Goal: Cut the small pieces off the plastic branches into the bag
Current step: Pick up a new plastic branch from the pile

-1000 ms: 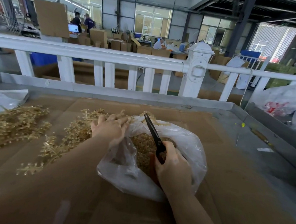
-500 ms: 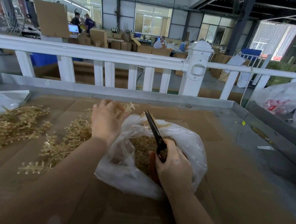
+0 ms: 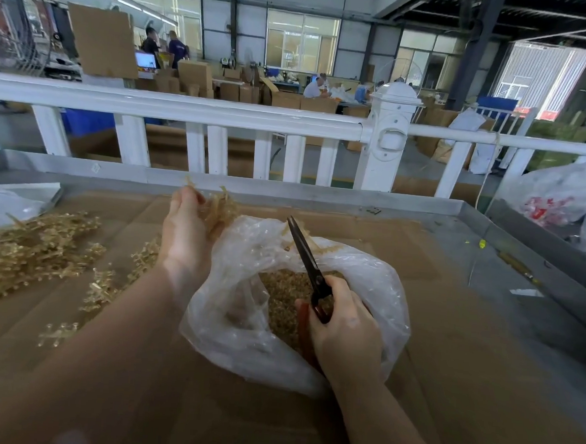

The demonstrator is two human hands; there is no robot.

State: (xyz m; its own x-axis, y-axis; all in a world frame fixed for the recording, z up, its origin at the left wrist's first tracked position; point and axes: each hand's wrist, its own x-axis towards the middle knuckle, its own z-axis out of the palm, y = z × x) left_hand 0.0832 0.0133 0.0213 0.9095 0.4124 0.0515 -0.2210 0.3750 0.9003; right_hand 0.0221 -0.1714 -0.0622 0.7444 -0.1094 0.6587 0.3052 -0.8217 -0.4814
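Gold plastic branches (image 3: 32,254) are lying piled at left on the cardboard (image 3: 463,386), the left hand (image 3: 184,235) is pinching one branch (image 3: 221,210) above the bag (image 3: 376,295), and the right hand (image 3: 343,331) is gripping closed scissors (image 3: 308,260), which will likely need opening and aiming at its tips.

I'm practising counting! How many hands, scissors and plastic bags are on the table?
Hands: 2, left hand and right hand
Scissors: 1
Plastic bags: 2, open bag and flat bag
Total: 5
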